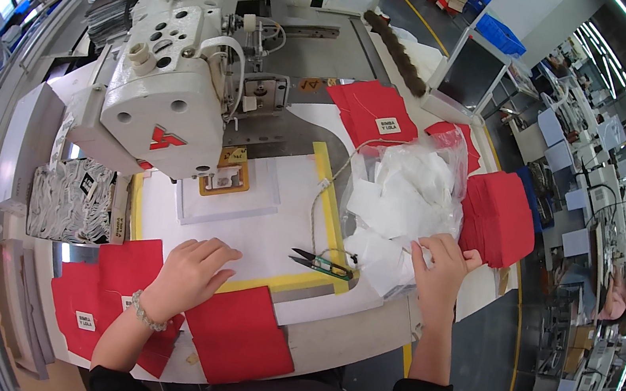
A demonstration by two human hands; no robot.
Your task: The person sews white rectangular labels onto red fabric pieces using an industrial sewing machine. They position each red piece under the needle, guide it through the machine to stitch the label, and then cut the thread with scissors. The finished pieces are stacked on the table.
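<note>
My left hand (pixel 194 273) hovers at the near left edge of the yellow-taped white sheet (pixel 289 192), beside a plain red fabric piece (pixel 241 337). Its fingers are loosely bent, the thumb is apart, and nothing shows in them. My right hand (pixel 442 274) is over the near right side of a clear plastic bag of white cut pieces (pixel 401 192). Its thumb and fingers are spread; whether they touch a piece is hard to tell. Thread snips (pixel 323 264) on a cord lie between my hands. The sewing machine head (pixel 167 95) stands over the sheet, by a small brown-edged clamp frame (pixel 226 177).
Red pieces with white labels (pixel 83 321) lie at the near left, under a box of folded labels (pixel 80 199). Behind the bag is a labelled red piece (pixel 376 116); right of it, a red fabric stack (pixel 495 219). A brown fuzzy strip (pixel 397 54) lies at the far right.
</note>
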